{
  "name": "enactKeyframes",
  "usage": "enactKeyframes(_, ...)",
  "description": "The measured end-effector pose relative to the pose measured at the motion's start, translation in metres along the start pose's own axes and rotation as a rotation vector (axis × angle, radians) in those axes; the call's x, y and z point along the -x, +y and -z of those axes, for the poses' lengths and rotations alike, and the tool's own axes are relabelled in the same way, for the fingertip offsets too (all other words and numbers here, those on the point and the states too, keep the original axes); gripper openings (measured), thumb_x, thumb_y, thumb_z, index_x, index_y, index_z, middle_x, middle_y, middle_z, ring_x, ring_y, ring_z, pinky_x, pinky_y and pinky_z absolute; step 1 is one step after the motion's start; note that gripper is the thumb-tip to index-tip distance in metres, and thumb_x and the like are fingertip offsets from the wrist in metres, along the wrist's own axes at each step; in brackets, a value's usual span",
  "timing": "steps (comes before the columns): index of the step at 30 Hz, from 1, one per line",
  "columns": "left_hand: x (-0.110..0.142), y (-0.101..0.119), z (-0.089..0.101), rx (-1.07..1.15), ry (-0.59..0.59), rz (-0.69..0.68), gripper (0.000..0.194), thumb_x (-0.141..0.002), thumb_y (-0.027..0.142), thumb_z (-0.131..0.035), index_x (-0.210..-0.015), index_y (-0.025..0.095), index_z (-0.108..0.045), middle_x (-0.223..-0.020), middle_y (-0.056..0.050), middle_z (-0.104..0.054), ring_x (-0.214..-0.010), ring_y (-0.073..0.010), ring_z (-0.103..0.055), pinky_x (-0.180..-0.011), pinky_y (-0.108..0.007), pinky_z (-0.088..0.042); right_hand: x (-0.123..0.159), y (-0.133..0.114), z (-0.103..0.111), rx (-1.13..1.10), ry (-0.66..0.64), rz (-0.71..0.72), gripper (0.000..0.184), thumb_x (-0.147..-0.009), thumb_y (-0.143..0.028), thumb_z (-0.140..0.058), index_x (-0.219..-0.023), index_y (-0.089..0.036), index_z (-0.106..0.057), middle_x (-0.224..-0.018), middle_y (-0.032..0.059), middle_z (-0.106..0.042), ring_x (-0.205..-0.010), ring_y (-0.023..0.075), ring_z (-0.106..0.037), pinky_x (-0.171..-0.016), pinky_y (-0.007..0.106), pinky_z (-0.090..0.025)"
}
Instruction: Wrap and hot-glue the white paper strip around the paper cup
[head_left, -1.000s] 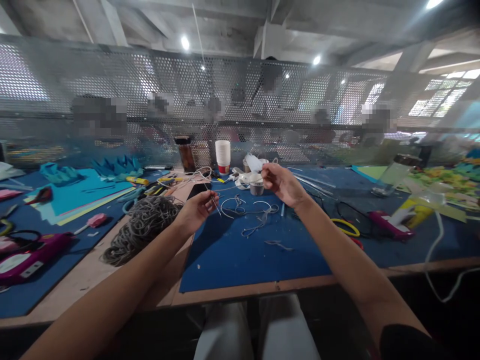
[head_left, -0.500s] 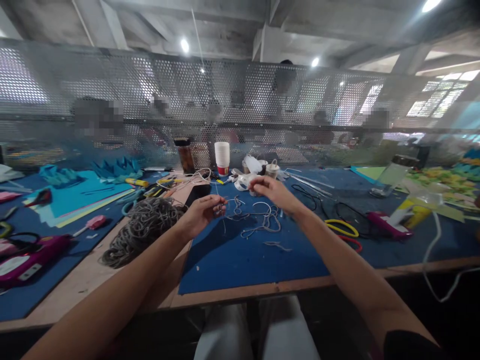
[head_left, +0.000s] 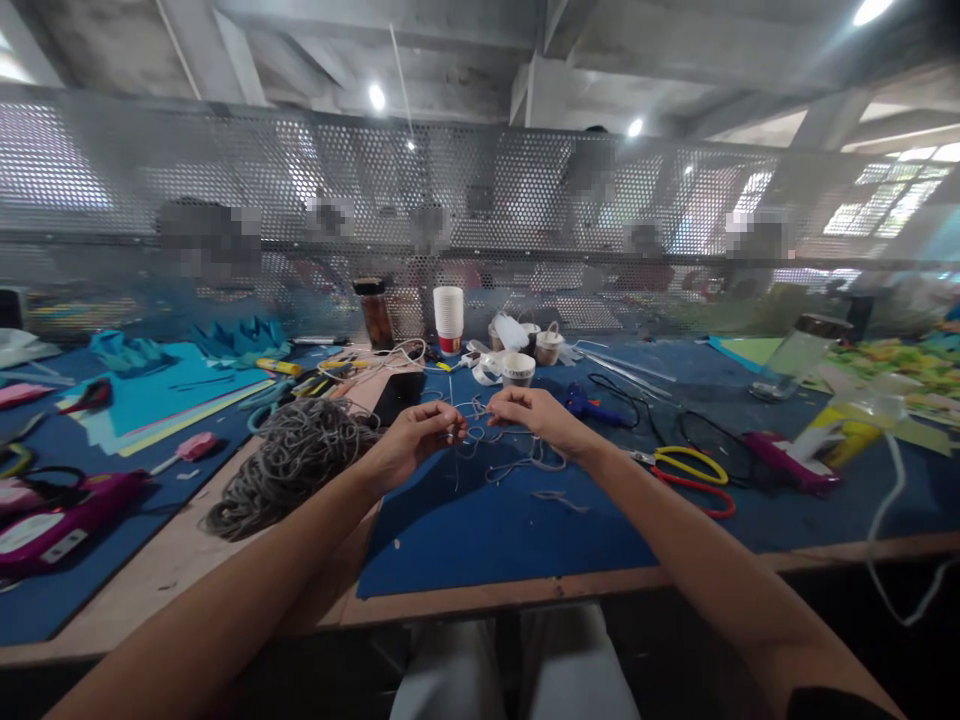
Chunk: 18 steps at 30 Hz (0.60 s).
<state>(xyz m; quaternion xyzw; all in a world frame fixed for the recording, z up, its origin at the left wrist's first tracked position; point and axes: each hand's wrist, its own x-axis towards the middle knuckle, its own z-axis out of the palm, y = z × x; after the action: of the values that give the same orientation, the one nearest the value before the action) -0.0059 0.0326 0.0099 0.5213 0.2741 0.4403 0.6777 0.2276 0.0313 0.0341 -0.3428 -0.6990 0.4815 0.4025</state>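
Note:
My left hand (head_left: 421,442) is closed in a pinch on a thin grey cord (head_left: 475,408), whose loose ends stick out around the fingertips. Facing it a short way off, my right hand (head_left: 541,418) also has thumb and fingers pinched, on what looks like the same cord. Below the hands, more loose grey cord (head_left: 525,464) curls on the blue mat (head_left: 480,550), with a short cut piece (head_left: 561,499) nearer me. A large tangled heap of grey cord (head_left: 292,460) lies beside my left forearm. The exact grip at the fingertips is too small to make out.
Behind the hands stand a small cup with lettering (head_left: 517,368), stacked paper cups (head_left: 448,320) and a brown jar (head_left: 373,315). To the right lie a blue glue gun (head_left: 600,406), scissors (head_left: 690,464) and a magenta power strip (head_left: 791,462). A perforated screen (head_left: 480,190) spans the back.
My right hand has come down and closer to my left hand, uncovering the lettered cup and the glue gun. My left hand keeps its pinch on the cord.

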Motion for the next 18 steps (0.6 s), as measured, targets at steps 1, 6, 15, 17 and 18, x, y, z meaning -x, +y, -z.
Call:
enactKeyframes(1, 0.000, -0.001, 0.000, -0.008, -0.003, -0.002, 0.017, -0.081, 0.029, -0.076, -0.078, 0.013, -0.071, -0.079, -0.004, -0.069, -0.076, -0.0128, -0.064, -0.076, -0.025, -0.051, 0.001, -0.001, 0.002, -0.030, -0.012, -0.014, 0.028, -0.089, -0.044, -0.062, -0.092, -0.017, -0.070, -0.082, 0.0045, -0.070, -0.079, 0.0162, -0.066, -0.080, 0.032, -0.051)
enactKeyframes(6, 0.000, -0.005, -0.001, -0.036, 0.006, -0.010, 0.018, -0.080, 0.030, -0.077, -0.076, 0.013, -0.070, -0.080, -0.005, -0.068, -0.076, -0.0142, -0.063, -0.077, -0.027, -0.051, 0.005, -0.009, 0.005, -0.416, -0.041, -0.068, 0.032, -0.089, -0.047, -0.062, -0.080, -0.016, -0.066, -0.084, 0.0044, -0.070, -0.069, 0.0115, -0.061, -0.069, 0.026, -0.052)
enactKeyframes(15, -0.004, -0.012, 0.007, -0.040, 0.131, -0.042, 0.022, -0.078, 0.035, -0.078, -0.078, 0.014, -0.071, -0.084, -0.004, -0.069, -0.079, -0.0137, -0.064, -0.076, -0.025, -0.050, 0.003, -0.013, 0.011, -0.757, 0.046, -0.067, 0.018, -0.081, -0.037, -0.072, -0.086, -0.020, -0.073, -0.093, 0.0043, -0.073, -0.082, 0.0150, -0.066, -0.083, 0.029, -0.055)
enactKeyframes(17, -0.006, -0.013, 0.009, -0.045, 0.156, -0.039, 0.022, -0.078, 0.035, -0.079, -0.077, 0.015, -0.072, -0.084, -0.004, -0.069, -0.079, -0.0137, -0.064, -0.076, -0.025, -0.050, 0.001, -0.012, 0.014, -0.747, 0.089, -0.026, 0.019, -0.080, -0.034, -0.073, -0.093, -0.020, -0.074, -0.095, 0.0036, -0.073, -0.084, 0.0149, -0.066, -0.086, 0.029, -0.055)
enactKeyframes(18, -0.006, -0.014, 0.009, -0.050, 0.164, -0.036, 0.021, -0.077, 0.035, -0.079, -0.078, 0.015, -0.072, -0.084, -0.004, -0.069, -0.079, -0.0136, -0.064, -0.076, -0.025, -0.050, 0.001, -0.011, 0.015, -0.737, 0.112, -0.007, 0.020, -0.080, -0.031, -0.074, -0.096, -0.021, -0.074, -0.097, 0.0032, -0.073, -0.085, 0.0144, -0.066, -0.086, 0.028, -0.055)
